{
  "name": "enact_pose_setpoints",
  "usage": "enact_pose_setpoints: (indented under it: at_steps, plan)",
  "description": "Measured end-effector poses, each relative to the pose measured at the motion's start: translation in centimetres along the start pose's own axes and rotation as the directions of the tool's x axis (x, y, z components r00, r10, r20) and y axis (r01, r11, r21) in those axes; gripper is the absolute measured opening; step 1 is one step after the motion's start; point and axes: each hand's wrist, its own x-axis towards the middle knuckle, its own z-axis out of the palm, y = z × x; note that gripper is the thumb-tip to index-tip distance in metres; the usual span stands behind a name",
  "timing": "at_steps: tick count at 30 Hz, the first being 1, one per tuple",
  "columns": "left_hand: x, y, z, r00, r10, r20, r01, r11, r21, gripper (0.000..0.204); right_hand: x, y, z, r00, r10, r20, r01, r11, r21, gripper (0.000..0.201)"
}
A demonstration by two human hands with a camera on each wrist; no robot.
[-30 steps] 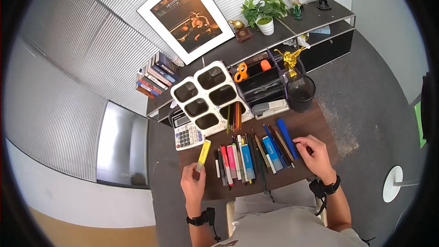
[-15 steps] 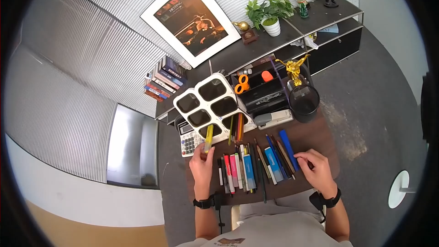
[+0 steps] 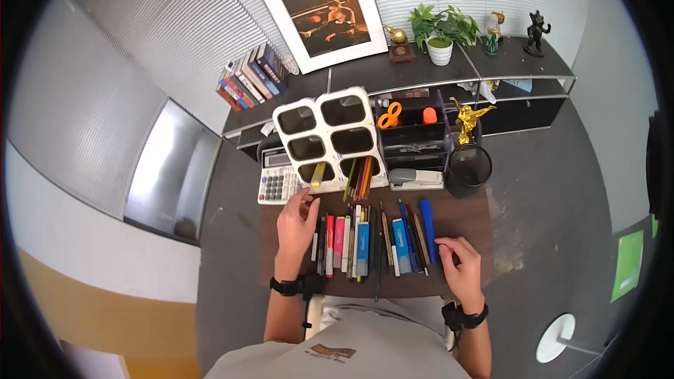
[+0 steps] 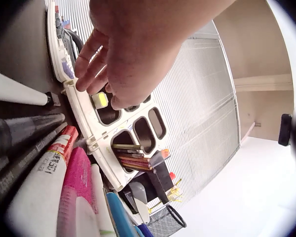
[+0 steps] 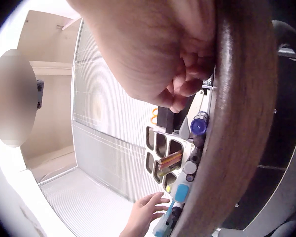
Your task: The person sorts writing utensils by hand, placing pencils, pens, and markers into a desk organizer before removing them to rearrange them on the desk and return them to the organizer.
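A yellow highlighter (image 3: pixel 318 174) leans in the lower left compartment of the white organizer (image 3: pixel 328 144); its pale end shows in the left wrist view. Just below that compartment, my left hand (image 3: pixel 297 228) has loosely bent fingers, with the highlighter apart from their tips. Colored pencils (image 3: pixel 364 181) stand in the neighboring compartment. My right hand (image 3: pixel 461 270) rests at the right side of the table, relaxed, its fingertips beside a thick blue marker (image 3: pixel 427 231). Between the hands lies a row of pens, including a red marker (image 3: pixel 330 247), a pink highlighter (image 3: pixel 338 242) and a blue highlighter (image 3: pixel 363 249).
Left of the organizer sits a calculator (image 3: pixel 276 186). To its right are a stapler (image 3: pixel 419 178), a black desk tray (image 3: pixel 414 135) with orange scissors (image 3: pixel 390 116), a black mesh cup (image 3: pixel 469 181) and a gold figurine (image 3: pixel 467 121). The table edge runs close before my body.
My left hand carried the yellow highlighter up to the white organizer, put it in the lower left compartment and let go. My right hand stays by the blue marker. The head view has shifted.
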Motion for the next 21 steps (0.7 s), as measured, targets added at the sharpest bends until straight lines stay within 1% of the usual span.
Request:
enact_pose_setpoints:
  at_steps: [3,4,6,7,8,9,11,12,15,17,19,21]
  plan:
    - [-1.2,0.2,-0.9,0.999,0.023,0.025,-0.024,1.000,0.018,0.028,-0.2,-0.1,0.2,1.000,0.014,0.000,-0.014,0.999,-0.031,0.012]
    - [-1.6,0.9,-1.6,0.998,0.001,0.061,-0.002,1.000,0.026,0.024,-0.3,-0.1,0.4,1.000,0.008,-0.012,-0.009,0.999,-0.041,0.013]
    - [-3.7,0.3,-2.6,0.995,0.080,0.055,-0.081,0.996,0.024,0.024,-0.7,-0.2,0.6,1.000,-0.015,-0.027,0.013,0.997,-0.070,0.013]
    - [-4.4,0.1,-2.8,0.991,0.123,0.055,-0.124,0.992,0.024,0.023,-0.8,-0.2,0.6,1.000,0.007,-0.021,-0.009,0.996,-0.086,0.014]
    - [-5.5,-0.1,-3.3,0.986,0.102,0.131,-0.099,0.995,-0.030,0.034,-0.9,-0.2,0.6,0.999,0.029,-0.014,-0.030,0.994,-0.103,0.014]
    - [-6.5,0.1,-3.7,0.968,0.176,0.179,-0.167,0.984,-0.064,0.039,-1.2,-0.1,0.6,0.999,0.051,-0.006,-0.051,0.991,-0.120,0.015]
    - [-8.1,1.0,-4.9,0.913,0.318,0.256,-0.292,0.947,-0.137,0.049,-1.3,0.1,0.8,0.999,0.032,-0.012,-0.033,0.990,-0.136,0.015]
    - [-9.5,-0.2,-4.7,0.880,0.371,0.297,-0.333,0.927,-0.172,0.061,-1.3,0.2,0.9,1.000,0.021,-0.013,-0.023,0.989,-0.145,0.015]
    - [-11.9,-0.4,-4.3,0.885,0.383,0.264,-0.356,0.923,-0.146,0.064,-1.4,0.6,1.2,1.000,0.003,-0.015,-0.005,0.990,-0.142,0.016]
    - [-12.3,-1.0,-4.1,0.883,0.388,0.263,-0.356,0.920,-0.162,0.059,-1.6,0.9,1.3,1.000,0.006,-0.030,-0.011,0.987,-0.160,0.017]
    - [-12.2,-1.0,-4.2,0.887,0.373,0.272,-0.337,0.926,-0.172,0.057,-1.6,1.4,1.4,0.999,0.041,-0.026,-0.044,0.990,-0.134,0.019]
    - [-12.1,-1.0,-4.2,0.894,0.372,0.252,-0.336,0.926,-0.173,0.053,-1.6,2.3,1.2,0.996,0.078,-0.038,-0.082,0.990,-0.117,0.019]
